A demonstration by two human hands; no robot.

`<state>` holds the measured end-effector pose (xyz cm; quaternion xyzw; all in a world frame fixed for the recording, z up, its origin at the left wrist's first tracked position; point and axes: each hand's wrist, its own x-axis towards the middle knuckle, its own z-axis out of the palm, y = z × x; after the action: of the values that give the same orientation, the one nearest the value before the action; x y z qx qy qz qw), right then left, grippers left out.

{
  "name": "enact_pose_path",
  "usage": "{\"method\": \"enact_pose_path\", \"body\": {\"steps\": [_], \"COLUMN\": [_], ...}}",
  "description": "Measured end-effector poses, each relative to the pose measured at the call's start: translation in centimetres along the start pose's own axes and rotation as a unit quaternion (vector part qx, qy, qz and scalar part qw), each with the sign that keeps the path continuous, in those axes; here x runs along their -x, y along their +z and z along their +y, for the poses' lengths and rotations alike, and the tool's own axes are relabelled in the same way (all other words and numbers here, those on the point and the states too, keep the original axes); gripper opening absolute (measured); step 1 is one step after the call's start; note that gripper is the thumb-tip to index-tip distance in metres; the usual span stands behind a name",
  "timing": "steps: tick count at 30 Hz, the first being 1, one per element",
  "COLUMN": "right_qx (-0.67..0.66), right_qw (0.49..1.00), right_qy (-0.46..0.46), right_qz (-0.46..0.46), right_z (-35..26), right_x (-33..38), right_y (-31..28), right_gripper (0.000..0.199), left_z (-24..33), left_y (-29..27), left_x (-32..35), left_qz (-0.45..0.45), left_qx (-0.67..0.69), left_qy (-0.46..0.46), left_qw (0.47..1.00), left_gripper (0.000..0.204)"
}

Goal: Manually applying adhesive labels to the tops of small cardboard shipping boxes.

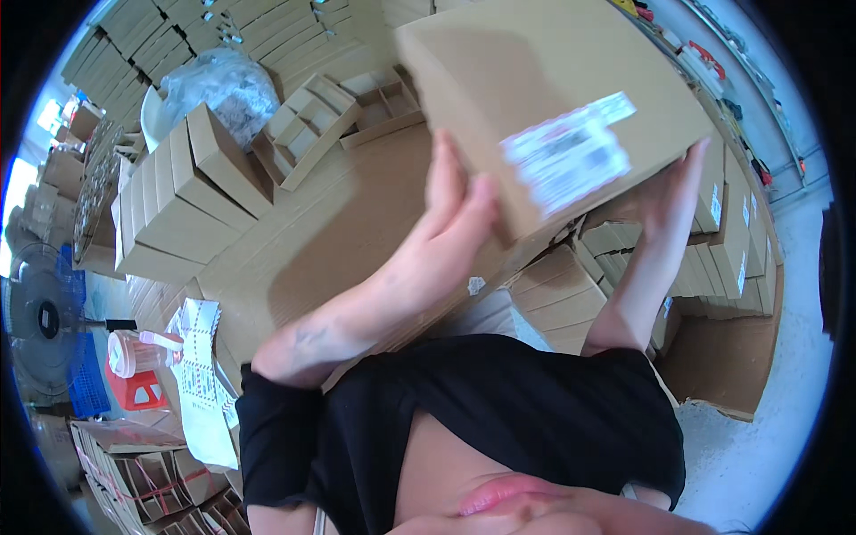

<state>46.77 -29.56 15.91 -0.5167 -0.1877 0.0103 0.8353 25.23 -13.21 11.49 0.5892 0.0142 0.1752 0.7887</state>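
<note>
Far left of frame: grey round fan with a black hub [46, 316], partly in front of a blue plastic basket [86, 383]. Next, a clear pinkish lidded plastic cup [132, 353]. Upper left: row of upright brown cardboard boxes [165, 214]; below it, a white printed sheet [201, 361]; above it, a translucent plastic bag [218, 94]. Right of these, a brown cardboard divided tray [308, 125] on the brown, cardboard-covered counter [361, 201].

Centre: left hand [456, 203], grip pressed to the left end of a large brown cardboard box [553, 80], thumb apart from fingers. Box tilted, raised above the counter, upper centre to upper right; white label [571, 159] on the face toward the viewer. Right hand [675, 187]: grip holding the box's lower right edge, fingers partly hidden.

Right of frame: stacked brown cartons with white labels [729, 241]; below, an open brown carton [724, 357].
</note>
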Motion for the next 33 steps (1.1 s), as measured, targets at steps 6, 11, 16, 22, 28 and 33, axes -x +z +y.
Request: {"method": "enact_pose_path", "body": {"steps": [6,11,16,22,28,33], "right_qx": [0.004,-0.010,0.003,0.178,0.290,0.383], "right_qw": [0.992,0.980,0.990,0.825,0.799,0.802], "right_qy": [-0.034,-0.059,-0.089,-0.446,-0.476,-0.359], "right_qz": [0.120,0.189,0.106,0.297,-0.227,-0.284], "right_z": [0.8,6.8,10.8,6.0,12.8,26.8], "right_x": [-10.6,-16.5,-18.5,-6.9,4.2,1.2], "right_y": [-4.6,-6.9,-7.7,-4.0,9.8,16.0], "right_gripper": [0.063,0.061,0.057,0.035,0.016,0.021], "left_z": [-3.3,-7.8,-5.3,2.1,4.5,3.7], "left_y": [6.0,3.9,-3.7,-12.8,-6.9,-8.7], "left_x": [-10.8,-15.3,-5.5,21.4,25.3,27.4], "left_qz": [-0.033,-0.040,-0.144,-0.248,-0.042,-0.097], "left_qx": [-0.144,-0.140,-0.221,-0.413,-0.794,-0.721], "left_qy": [0.036,0.082,-0.035,-0.515,-0.141,-0.213], "left_qw": [0.988,0.986,0.964,0.709,0.590,0.652], "left_gripper": [0.105,0.094,0.037,0.025,0.024,0.024]}}
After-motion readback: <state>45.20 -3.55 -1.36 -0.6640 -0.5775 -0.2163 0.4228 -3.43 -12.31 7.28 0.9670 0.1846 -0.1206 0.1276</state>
